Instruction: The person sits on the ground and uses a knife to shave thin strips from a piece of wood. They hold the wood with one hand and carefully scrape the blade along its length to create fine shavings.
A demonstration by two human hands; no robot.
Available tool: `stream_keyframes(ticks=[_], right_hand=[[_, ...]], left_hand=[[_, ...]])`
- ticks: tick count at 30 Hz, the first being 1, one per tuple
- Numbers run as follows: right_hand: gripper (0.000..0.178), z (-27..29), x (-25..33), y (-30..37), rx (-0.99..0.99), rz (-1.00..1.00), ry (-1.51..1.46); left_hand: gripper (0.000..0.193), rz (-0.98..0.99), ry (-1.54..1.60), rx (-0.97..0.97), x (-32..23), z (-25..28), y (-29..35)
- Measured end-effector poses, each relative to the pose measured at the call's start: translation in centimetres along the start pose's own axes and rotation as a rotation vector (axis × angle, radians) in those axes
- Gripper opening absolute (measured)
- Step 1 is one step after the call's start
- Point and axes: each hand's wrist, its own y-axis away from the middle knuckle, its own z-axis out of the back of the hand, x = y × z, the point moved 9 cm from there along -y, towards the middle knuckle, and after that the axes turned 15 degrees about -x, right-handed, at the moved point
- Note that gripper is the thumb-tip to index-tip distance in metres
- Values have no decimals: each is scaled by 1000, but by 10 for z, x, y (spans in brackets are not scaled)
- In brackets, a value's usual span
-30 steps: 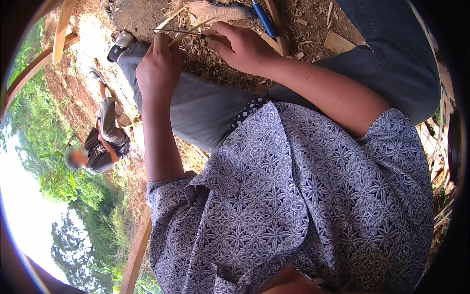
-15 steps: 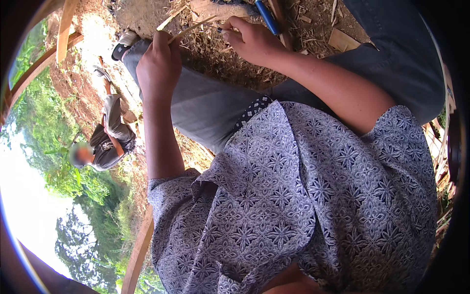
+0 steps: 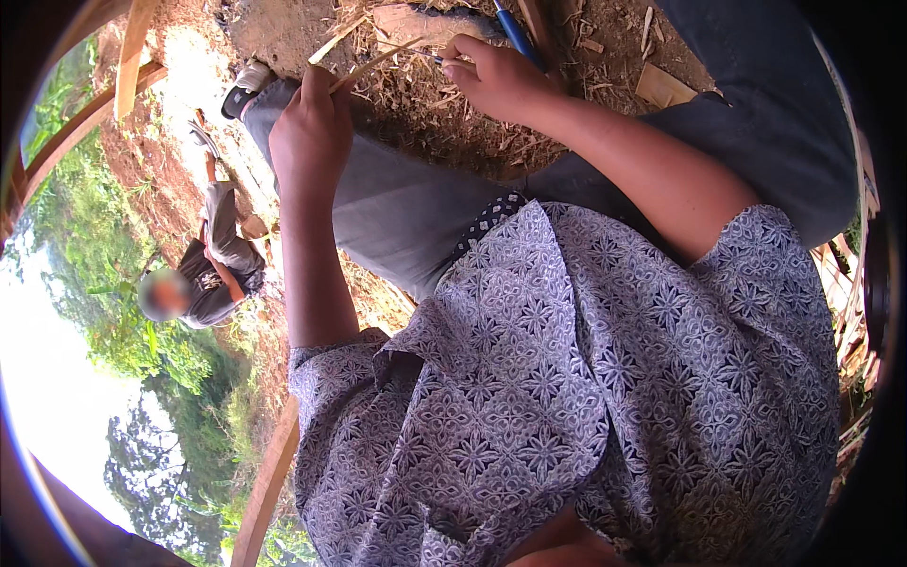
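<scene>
At the upper left, my left hand (image 3: 312,132) is closed round a thin, pale strip of wood (image 3: 383,61) that slants up to the right. My right hand (image 3: 501,83) is closed, with fingers pinched around a small tool with a dark end (image 3: 438,60). Most of that tool is hidden in the fingers, so I cannot make out its kind. Its dark end lies a little to the right of the strip, and a thin line runs from it toward the strip. Both hands are above my bent legs in dark trousers (image 3: 406,203).
Wood shavings (image 3: 472,142) cover the brown ground. Beyond my hands are a wooden block (image 3: 430,23), a blue cylindrical object (image 3: 515,34) and a flat wood piece (image 3: 664,87). Another person (image 3: 222,260) sits off to the left. Wooden beams (image 3: 85,118) stand at the left.
My right hand has shifted slightly right, and its fingers have drawn away from the strip's tip. My left hand keeps the strip, moving only a little.
</scene>
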Motion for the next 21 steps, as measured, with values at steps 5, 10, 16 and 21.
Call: stream_keyframes(ticks=[5, 10, 16, 21], right_hand=[[25, 1, 1, 3, -38, -10, -17], [25, 6, 40, 12, -78, 170, -144], [26, 10, 37, 11, -66, 135, -111], [36, -20, -38, -6, 39, 31, 19]], left_hand=[[22, -46, 2, 27, -6, 0, -4], [23, -79, -26, 24, -13, 2, -6], [23, -112, -29, 8, -14, 2, -9], [23, -103, -58, 29, -11, 1, -7]])
